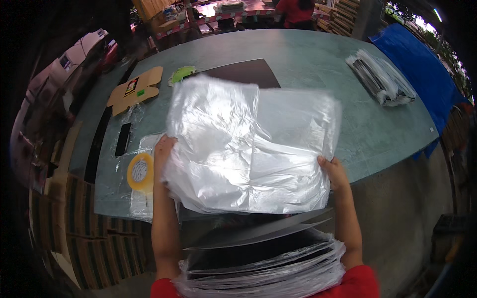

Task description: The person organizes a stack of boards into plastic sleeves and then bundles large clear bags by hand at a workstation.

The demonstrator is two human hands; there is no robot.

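A large, creased clear plastic bag [223, 149] is stretched out in front of me above the near part of the table; its edges are slightly blurred. My left hand [165, 148] is closed on its left edge, and my right hand [334, 173] pinches the right edge with the thumb on top. Close to my body, between my forearms, lies a stack of plastic-wrapped dark sheets [268, 268], with a loose dark sheet [258, 231] on top. Behind the bag, a flat dark board [248, 71] rests on the table, partly covered from view.
On the green table [308, 54], a yellow tape roll [140, 172], a black strip [122, 140], a cardboard piece [134, 92] and a green item [182, 74] lie leftward. A wrapped bundle [381, 77] sits far right beside a blue tarp [417, 74]. A person in red [296, 12] is beyond.
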